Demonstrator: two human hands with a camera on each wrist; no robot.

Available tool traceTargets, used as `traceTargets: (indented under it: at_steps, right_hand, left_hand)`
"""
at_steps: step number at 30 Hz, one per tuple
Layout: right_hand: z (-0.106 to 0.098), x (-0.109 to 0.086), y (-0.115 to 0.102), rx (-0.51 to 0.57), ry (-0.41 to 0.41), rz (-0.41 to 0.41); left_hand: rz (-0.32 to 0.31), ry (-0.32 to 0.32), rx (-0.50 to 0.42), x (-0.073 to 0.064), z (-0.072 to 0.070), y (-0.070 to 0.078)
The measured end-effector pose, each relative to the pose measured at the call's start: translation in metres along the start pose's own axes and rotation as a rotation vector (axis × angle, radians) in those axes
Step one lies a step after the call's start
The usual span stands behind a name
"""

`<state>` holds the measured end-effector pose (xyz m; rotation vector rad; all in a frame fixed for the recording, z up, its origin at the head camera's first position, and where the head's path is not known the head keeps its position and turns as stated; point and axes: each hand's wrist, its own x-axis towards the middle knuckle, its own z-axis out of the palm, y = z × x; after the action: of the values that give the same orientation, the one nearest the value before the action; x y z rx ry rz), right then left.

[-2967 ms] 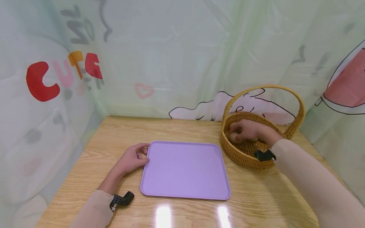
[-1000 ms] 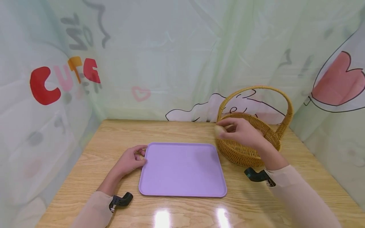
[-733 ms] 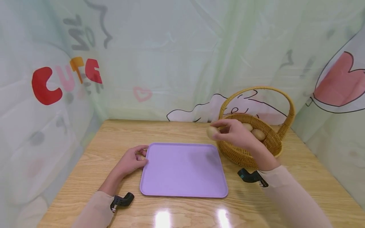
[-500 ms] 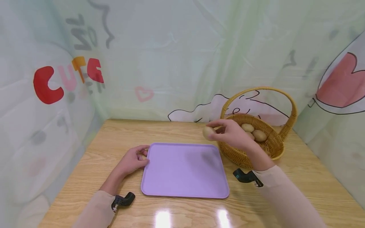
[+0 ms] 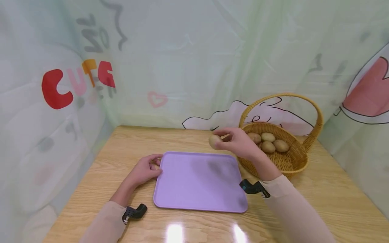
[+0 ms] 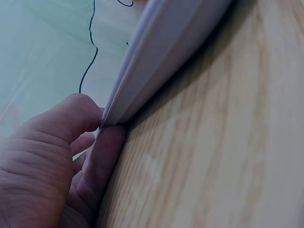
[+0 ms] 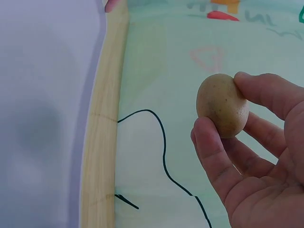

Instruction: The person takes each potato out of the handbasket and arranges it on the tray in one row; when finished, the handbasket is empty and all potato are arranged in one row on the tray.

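In the head view my right hand (image 5: 238, 143) is in the air above the tray's back right corner. It pinches a small potato (image 5: 215, 141) between thumb and fingertips. Seen from the right wrist, this potato (image 7: 222, 105) is tan, smooth and rounded. My left hand (image 5: 146, 170) lies at the left side of a flat lilac tray (image 5: 194, 182). In the left wrist view its thumb and a finger pinch the tray's rim (image 6: 114, 111), close to the tabletop. Nothing lies on the tray; shadows fall across its right part.
A wicker basket (image 5: 296, 167) with a tall arched handle stands right of the tray, with several potatoes (image 5: 268, 146) in it. My right forearm crosses in front of its near left side. A printed curtain (image 5: 182, 67) hangs behind the wooden table (image 5: 136, 140).
My right hand has lifted the potato out of the basket and carried it left over the tray's back edge. More potatoes in the basket have come into view. My left hand stays at the tray.
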<state>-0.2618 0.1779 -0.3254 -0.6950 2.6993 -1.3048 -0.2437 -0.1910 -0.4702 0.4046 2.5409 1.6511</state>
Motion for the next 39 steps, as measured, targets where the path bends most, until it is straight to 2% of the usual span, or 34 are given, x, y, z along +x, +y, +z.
traceTargets:
  at_steps: [6,12,19,22,26,29,35,39]
  right_hand:
    - [0.015,0.010,0.003,0.043,0.009,-0.002]
    - [0.036,0.019,0.003,0.101,0.023,0.037]
    - [0.063,0.030,0.007,0.187,0.029,0.061]
    - [0.070,0.029,-0.004,0.186,0.020,0.059]
    - [0.085,0.037,0.003,0.170,0.022,0.037]
    - [0.099,0.047,0.018,0.182,0.022,0.026]
    - [0.119,0.054,0.013,0.222,0.011,0.033]
    - [0.134,0.059,0.009,0.203,0.015,0.063]
  left_hand:
    - [-0.005,0.002,0.007,-0.001,0.001,-0.002]
    - [-0.010,0.008,0.015,0.000,0.002,-0.003]
    - [0.014,0.006,0.017,0.002,0.002,-0.002]
    - [0.020,0.007,0.023,0.003,0.002,0.000]
    - [0.023,0.005,0.026,0.004,0.002,0.001]
    - [0.030,0.002,0.025,0.005,0.001,0.001]
    - [0.023,0.000,0.037,0.006,-0.001,0.001]
    - [0.014,0.002,0.037,0.005,-0.003,0.000]
